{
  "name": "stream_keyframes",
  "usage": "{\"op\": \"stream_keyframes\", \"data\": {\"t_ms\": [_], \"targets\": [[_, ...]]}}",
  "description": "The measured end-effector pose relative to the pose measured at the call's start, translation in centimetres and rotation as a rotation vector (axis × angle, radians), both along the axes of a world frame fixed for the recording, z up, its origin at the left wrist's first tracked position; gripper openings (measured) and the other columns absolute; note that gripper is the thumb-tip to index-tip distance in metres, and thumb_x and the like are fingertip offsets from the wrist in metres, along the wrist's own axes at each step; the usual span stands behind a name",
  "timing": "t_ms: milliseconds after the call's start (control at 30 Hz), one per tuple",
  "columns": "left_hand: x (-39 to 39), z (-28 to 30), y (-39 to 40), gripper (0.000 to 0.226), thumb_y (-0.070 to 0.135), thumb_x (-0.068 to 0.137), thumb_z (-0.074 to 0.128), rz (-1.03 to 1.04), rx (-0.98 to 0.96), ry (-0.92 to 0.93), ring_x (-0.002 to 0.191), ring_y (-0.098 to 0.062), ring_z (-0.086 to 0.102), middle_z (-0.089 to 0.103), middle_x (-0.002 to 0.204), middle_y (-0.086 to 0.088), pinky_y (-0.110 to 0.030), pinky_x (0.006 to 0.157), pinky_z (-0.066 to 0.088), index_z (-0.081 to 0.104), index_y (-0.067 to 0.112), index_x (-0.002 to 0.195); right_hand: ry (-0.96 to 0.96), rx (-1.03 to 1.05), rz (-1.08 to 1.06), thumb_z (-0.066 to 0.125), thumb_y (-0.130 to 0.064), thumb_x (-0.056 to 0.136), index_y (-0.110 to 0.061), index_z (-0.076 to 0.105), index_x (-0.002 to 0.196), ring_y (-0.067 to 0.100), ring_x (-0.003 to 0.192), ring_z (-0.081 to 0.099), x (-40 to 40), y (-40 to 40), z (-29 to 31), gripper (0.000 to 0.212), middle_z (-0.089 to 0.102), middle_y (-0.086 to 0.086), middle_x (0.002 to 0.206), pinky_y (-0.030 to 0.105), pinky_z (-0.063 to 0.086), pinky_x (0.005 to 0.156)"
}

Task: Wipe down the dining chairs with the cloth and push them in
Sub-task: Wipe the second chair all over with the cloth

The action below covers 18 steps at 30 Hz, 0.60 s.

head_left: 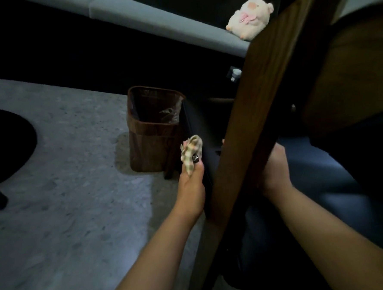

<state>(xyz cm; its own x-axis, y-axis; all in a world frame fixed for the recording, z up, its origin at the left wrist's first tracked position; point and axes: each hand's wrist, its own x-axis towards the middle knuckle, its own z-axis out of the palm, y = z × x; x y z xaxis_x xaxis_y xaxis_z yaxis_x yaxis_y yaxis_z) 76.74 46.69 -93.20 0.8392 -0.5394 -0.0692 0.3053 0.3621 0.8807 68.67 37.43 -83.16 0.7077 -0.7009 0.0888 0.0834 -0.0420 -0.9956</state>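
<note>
A dark wooden chair backrest (261, 91) runs diagonally from the top right down to the lower middle. Its black seat (198, 131) shows just left of the backrest. My left hand (192, 185) grips a bunched checked cloth (191, 153) and holds it against the seat's left edge. My right hand (275, 171) is behind the backrest on its right side, with the fingers hidden by the wood. A chair leg (168, 171) stands on the floor below the seat.
A brown waste bin (153, 129) with a plastic liner stands right next to the chair's left side. A grey bench (156, 19) runs along the back with a white plush pig (251, 15) on it. A round dark shape (4, 142) lies on the speckled floor at left.
</note>
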Motion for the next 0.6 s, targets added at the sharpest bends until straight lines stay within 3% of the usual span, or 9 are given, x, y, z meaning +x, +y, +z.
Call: {"op": "stream_keyframes", "data": {"t_ms": [67,133,233,300,367,433,500,533,600], "targets": [[-0.5,-0.2,-0.3,0.09,0.066,0.069,0.052,-0.021,-0.01,0.044,0.133,-0.019,0.048,0.054,0.143,-0.004,-0.047,0.116,0.033,0.047,0.016,0.144,-0.086,0.194,0.006,0.036,-0.034,0.1,-0.008,0.07,0.087,0.026,0.101,0.063,-0.3,1.0,0.8,0.045,0.067,0.01,0.097,0.034,0.047,0.094],[-1.4,0.1,-0.3,0.089,0.064,0.069,0.054,-0.032,-0.021,0.083,0.132,-0.021,0.051,0.056,0.14,-0.006,-0.048,0.115,0.034,0.049,0.014,0.143,-0.113,0.281,0.066,0.038,-0.05,0.092,-0.009,0.066,0.11,0.034,0.117,0.057,-1.5,2.7,1.4,0.054,0.062,0.021,0.119,0.045,0.043,0.103],[-2.4,0.9,-0.6,0.07,0.055,0.084,0.053,-0.094,-0.002,0.092,0.128,-0.023,0.053,0.059,0.136,-0.01,-0.045,0.112,0.039,0.051,0.012,0.139,-0.101,0.134,0.078,0.034,-0.057,0.088,-0.006,0.061,0.122,0.036,0.11,0.059,-2.9,4.9,1.3,0.066,0.063,0.024,0.118,0.046,0.047,0.096],[-2.8,1.0,-0.6,0.034,0.027,0.102,0.044,-0.096,0.043,0.088,0.097,-0.014,0.066,0.073,0.101,-0.006,-0.027,0.089,0.052,0.062,0.007,0.122,-0.084,0.127,0.064,0.034,-0.057,0.092,-0.017,0.067,0.111,0.024,0.103,0.065,-3.8,6.0,0.6,0.056,0.071,0.011,0.106,0.035,0.051,0.089],[-3.1,1.0,-0.3,0.033,0.014,0.105,0.037,-0.132,0.079,0.089,0.065,-0.005,0.062,0.067,0.069,0.002,-0.013,0.061,0.049,0.063,0.0,0.119,-0.061,0.05,0.076,0.04,-0.058,0.089,-0.018,0.071,0.101,0.014,0.095,0.067,-4.5,7.0,-0.2,0.053,0.072,0.003,0.095,0.024,0.053,0.081],[-3.3,1.0,0.2,0.041,0.02,0.106,0.037,-0.149,0.075,0.066,0.056,-0.001,0.061,0.064,0.062,0.005,-0.012,0.053,0.047,0.054,-0.011,0.126,-0.039,-0.073,0.069,0.051,-0.067,0.082,0.002,0.063,0.105,0.025,0.096,0.065,-4.6,7.5,-1.1,0.073,0.066,0.017,0.097,0.028,0.052,0.084],[-2.9,1.2,0.0,0.05,0.024,0.106,0.035,-0.148,0.054,0.073,0.046,0.0,0.054,0.059,0.052,0.008,-0.014,0.048,0.046,0.039,-0.014,0.137,-0.054,-0.112,0.075,0.052,-0.069,0.081,0.007,0.058,0.103,0.029,0.093,0.063,-4.2,7.8,-1.2,0.079,0.063,0.02,0.094,0.031,0.051,0.085],[-2.2,1.4,-0.3,0.052,0.025,0.106,0.034,-0.156,0.045,0.101,0.051,-0.002,0.057,0.064,0.06,0.007,-0.018,0.052,0.05,0.033,-0.01,0.144,-0.06,-0.133,0.087,0.052,-0.069,0.081,0.006,0.059,0.101,0.028,0.092,0.064,-4.2,7.7,-1.3,0.078,0.064,0.018,0.093,0.03,0.051,0.084],[-0.3,2.1,-1.3,0.05,0.028,0.106,0.036,-0.115,0.052,0.139,0.099,-0.027,0.069,0.071,0.113,-0.014,-0.042,0.087,0.054,0.033,0.003,0.149,-0.05,-0.152,0.093,0.051,-0.071,0.08,0.001,0.062,0.102,0.023,0.093,0.066,-4.3,7.5,-1.3,0.076,0.067,0.011,0.095,0.024,0.052,0.081]]}}
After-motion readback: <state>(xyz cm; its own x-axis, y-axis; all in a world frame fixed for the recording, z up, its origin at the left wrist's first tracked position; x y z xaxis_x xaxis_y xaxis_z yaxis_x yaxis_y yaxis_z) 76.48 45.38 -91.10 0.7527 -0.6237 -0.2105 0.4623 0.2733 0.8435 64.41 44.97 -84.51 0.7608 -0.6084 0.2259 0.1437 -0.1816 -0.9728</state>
